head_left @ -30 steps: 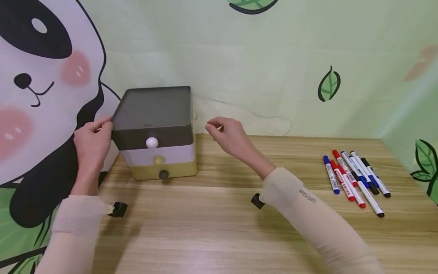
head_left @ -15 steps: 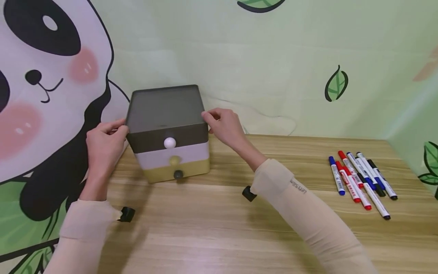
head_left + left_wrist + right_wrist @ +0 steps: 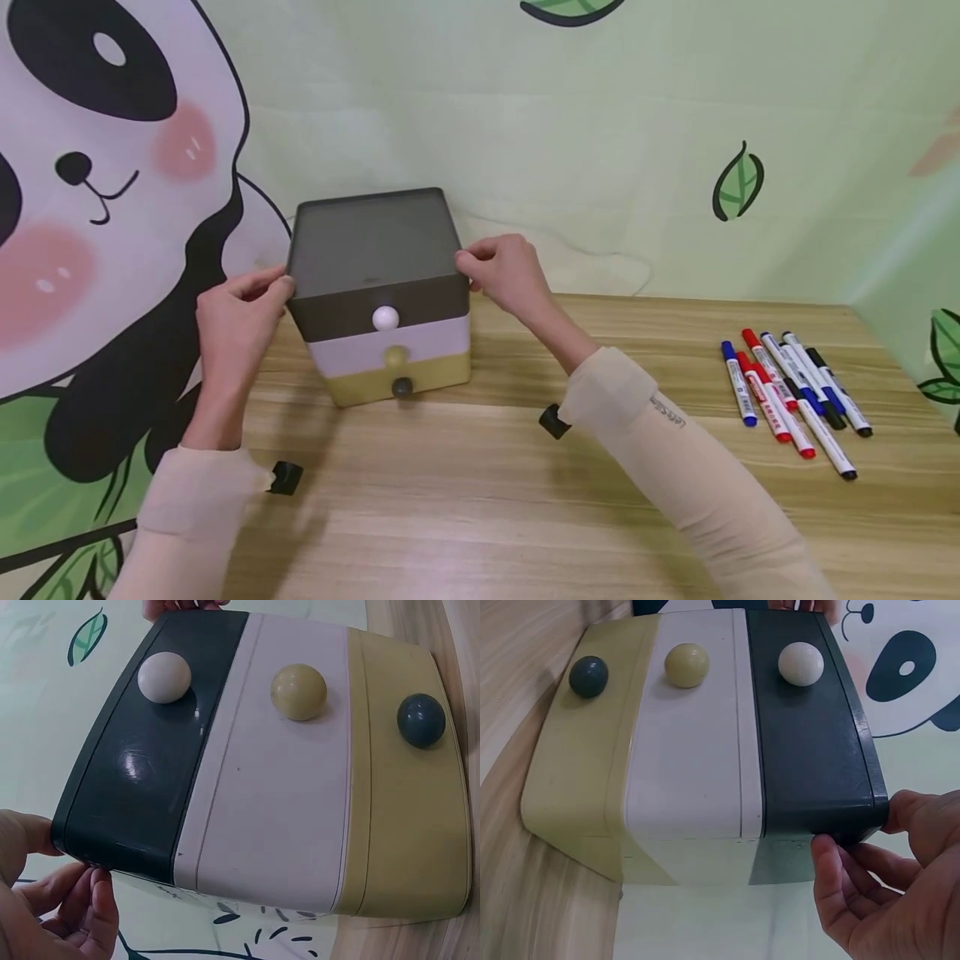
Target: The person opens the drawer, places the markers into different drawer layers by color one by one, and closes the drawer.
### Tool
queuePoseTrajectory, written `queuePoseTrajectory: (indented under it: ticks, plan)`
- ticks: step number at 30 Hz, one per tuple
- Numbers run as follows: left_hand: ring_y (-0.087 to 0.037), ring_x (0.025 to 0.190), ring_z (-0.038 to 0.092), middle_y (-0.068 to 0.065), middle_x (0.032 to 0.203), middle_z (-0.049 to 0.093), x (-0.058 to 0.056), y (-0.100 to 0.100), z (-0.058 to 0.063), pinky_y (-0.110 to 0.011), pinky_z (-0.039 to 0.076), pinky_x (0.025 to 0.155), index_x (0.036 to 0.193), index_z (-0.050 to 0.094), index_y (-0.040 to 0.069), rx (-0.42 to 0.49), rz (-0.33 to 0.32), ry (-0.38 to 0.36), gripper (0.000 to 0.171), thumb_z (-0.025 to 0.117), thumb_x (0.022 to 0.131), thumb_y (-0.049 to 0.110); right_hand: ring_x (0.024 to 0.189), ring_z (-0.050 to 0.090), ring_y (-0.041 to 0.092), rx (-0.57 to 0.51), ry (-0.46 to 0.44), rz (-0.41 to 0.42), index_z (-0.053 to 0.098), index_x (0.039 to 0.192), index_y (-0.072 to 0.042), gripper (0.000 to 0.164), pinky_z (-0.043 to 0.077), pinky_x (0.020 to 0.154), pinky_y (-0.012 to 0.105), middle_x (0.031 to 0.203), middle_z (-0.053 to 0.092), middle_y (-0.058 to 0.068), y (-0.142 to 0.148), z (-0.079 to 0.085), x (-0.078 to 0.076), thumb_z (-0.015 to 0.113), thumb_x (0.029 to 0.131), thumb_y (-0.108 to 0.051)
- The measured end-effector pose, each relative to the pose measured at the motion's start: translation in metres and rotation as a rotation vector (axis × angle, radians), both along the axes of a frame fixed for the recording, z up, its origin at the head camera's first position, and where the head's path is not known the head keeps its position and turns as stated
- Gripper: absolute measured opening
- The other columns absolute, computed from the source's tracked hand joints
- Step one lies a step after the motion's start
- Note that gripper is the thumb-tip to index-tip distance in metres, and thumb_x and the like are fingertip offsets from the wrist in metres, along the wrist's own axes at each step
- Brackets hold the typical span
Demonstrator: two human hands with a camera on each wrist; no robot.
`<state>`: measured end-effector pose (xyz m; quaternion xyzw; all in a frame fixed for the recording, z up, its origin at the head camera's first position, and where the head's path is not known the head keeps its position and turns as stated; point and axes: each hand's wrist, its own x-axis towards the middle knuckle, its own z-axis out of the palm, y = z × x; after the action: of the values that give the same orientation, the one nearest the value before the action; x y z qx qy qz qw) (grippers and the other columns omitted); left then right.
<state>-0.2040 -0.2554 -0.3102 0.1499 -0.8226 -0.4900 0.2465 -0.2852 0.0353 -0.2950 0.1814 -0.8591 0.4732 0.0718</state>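
Observation:
A small three-tier drawer box (image 3: 390,358) sits on the table in the head view, its tiers dark grey, white and yellow from top to bottom, each with a round knob. My left hand (image 3: 242,333) grips the left side of the dark top tier near its front corner; in the left wrist view the thumb is at the top edge and the fingertips (image 3: 97,896) curl against the side. On the opposite side my right hand (image 3: 510,275) pinches the same tier, its fingers (image 3: 829,877) bent against the side wall in the right wrist view. All three drawers look closed.
Several red, blue and black markers (image 3: 787,400) lie in a loose pile at the right of the wooden table (image 3: 450,517). Behind the box hangs a pale green backdrop (image 3: 585,167) with a panda print on the left.
My right hand has come left onto the box's right side, where it was apart from it earlier. Both hands now hold the box, which has shifted slightly right and toward me.

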Motion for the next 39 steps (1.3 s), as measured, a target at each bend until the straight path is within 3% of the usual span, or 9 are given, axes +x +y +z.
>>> queuePoseTrajectory:
  ticks: [5,14,22,32,39]
  plan:
    - [-0.006,0.08,0.063,0.001,0.106,0.072,0.005,0.005,0.0,-0.02,0.047,0.072,0.123,0.078,0.013,0.018,-0.02,0.003,0.04,0.067,0.095,0.039,0.071,0.072,0.02,0.008,-0.024,-0.005,0.083,0.098,-0.006,0.023,0.043,0.057,0.025,0.087,0.078,0.007,0.005,0.004,0.007,0.064,0.094,-0.018]
    - [-0.002,0.081,0.068,-0.008,0.109,0.074,0.018,0.02,0.003,-0.018,0.05,0.076,0.123,0.078,0.012,-0.01,-0.083,0.025,0.039,0.07,0.095,0.039,0.073,0.071,0.021,0.006,-0.055,-0.019,0.082,0.098,-0.005,0.023,0.037,0.054,0.025,0.09,0.078,0.007,0.023,0.009,0.02,0.062,0.093,-0.014]
    - [-0.006,0.086,0.066,-0.01,0.112,0.075,0.027,0.026,0.006,-0.018,0.049,0.074,0.123,0.078,0.012,-0.019,-0.079,-0.01,0.039,0.07,0.094,0.038,0.077,0.071,0.027,0.021,-0.073,-0.029,0.082,0.097,-0.004,0.022,0.034,0.054,0.026,0.084,0.076,0.008,0.031,0.01,0.03,0.063,0.094,-0.015]
    - [-0.003,0.087,0.063,-0.008,0.116,0.076,0.035,0.045,0.007,-0.015,0.047,0.071,0.121,0.079,0.013,-0.047,-0.079,0.001,0.034,0.069,0.094,0.03,0.074,0.067,0.021,0.047,-0.103,-0.059,0.081,0.099,-0.005,0.024,0.032,0.053,0.026,0.081,0.075,0.008,0.049,0.017,0.044,0.061,0.09,-0.012]
    - [0.0,0.088,0.064,-0.008,0.121,0.073,0.038,0.057,0.007,-0.011,0.05,0.074,0.128,0.074,0.013,0.013,-0.167,0.005,0.035,0.068,0.095,0.022,0.07,0.06,0.023,0.051,-0.081,-0.067,0.081,0.097,-0.005,0.024,0.032,0.053,0.026,0.081,0.074,0.007,0.064,0.014,0.051,0.059,0.089,-0.011]
